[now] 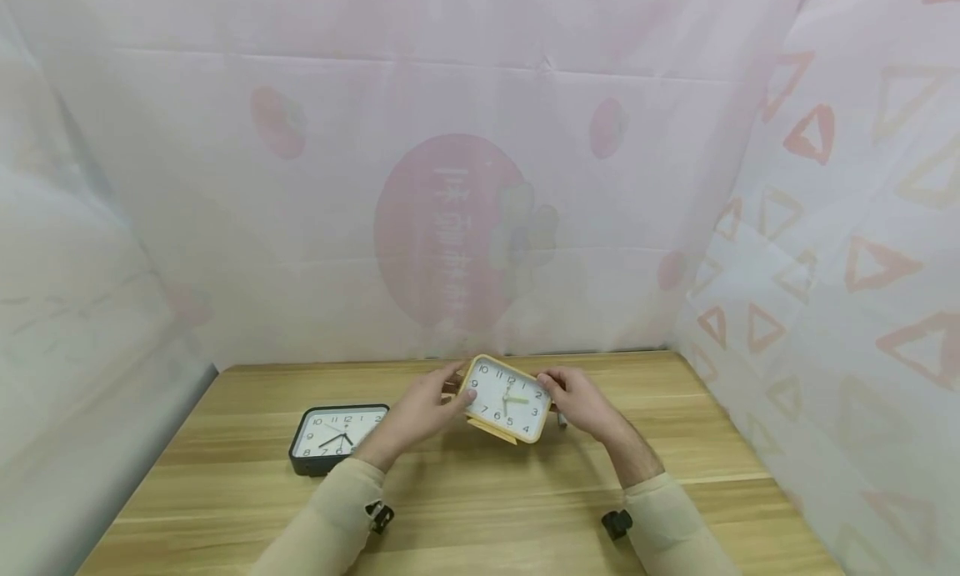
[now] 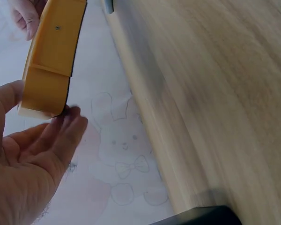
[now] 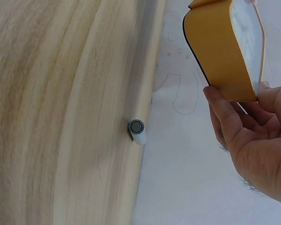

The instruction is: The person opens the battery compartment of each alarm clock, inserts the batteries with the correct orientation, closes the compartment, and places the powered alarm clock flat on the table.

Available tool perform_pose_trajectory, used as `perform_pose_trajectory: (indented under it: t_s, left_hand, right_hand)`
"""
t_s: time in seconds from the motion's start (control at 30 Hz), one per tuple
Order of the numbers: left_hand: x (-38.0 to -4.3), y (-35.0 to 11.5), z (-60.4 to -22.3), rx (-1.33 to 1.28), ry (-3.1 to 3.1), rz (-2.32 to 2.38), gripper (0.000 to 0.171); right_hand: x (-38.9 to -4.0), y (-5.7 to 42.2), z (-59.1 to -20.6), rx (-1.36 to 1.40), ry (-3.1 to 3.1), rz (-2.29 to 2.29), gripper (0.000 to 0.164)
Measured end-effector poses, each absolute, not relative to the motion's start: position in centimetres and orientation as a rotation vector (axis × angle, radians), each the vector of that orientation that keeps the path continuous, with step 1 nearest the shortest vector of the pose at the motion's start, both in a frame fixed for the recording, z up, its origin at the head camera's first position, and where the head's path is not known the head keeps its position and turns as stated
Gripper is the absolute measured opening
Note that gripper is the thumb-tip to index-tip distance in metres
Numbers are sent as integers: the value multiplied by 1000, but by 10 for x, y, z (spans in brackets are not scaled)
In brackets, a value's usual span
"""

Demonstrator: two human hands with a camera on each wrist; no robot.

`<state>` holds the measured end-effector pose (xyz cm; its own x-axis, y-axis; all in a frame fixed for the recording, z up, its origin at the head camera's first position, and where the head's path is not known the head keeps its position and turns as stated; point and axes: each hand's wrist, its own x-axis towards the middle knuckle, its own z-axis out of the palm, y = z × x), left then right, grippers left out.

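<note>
Both hands hold a yellow desk clock (image 1: 507, 398) above the wooden table, its white face toward the head camera and its right side tilted down. The left hand (image 1: 422, 409) grips the clock's left side, thumb on the front edge and fingertips at the back. At the opposite side, the right hand (image 1: 581, 399) pinches the upper right corner between thumb and fingers. The left wrist view shows the yellow underside (image 2: 56, 42) with a small screw. Below the clock, near the right hand, is a white battery (image 3: 138, 133) on the table, its flat end showing.
A black-framed clock (image 1: 337, 438) lies face up on the table (image 1: 480, 518) at the left, partly covered by the left forearm. Printed pale sheets (image 1: 450, 84) hang behind the table and along both sides.
</note>
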<state>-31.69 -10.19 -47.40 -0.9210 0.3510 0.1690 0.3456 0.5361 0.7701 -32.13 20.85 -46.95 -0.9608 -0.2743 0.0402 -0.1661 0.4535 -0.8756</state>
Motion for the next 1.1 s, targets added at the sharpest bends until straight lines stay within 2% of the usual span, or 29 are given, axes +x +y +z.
perform_pose_trajectory:
  t_s: [0.13,0.37,0.67,0.87,1.1]
  left_hand:
    - [-317,-102,-473,599,2699,1435,66]
    - [-309,-100,-465,562,2734,1499,67]
    - [-295,-95,-453,844,3106,1209,70]
    - [-293,-95,-454,1051,3311,1021,72]
    - [-292,-94,-455,1349,3508,819,67]
  right_hand:
    - [-321,207,-470,-376,2601,-1518,39]
    - [-321,206,-472,-385,2590,-1542,38]
    - [-322,211,-472,-407,2524,-1624,42]
    - [-323,212,-471,-432,2491,-1638,51]
    - [-321,208,-469,-387,2413,-1671,57]
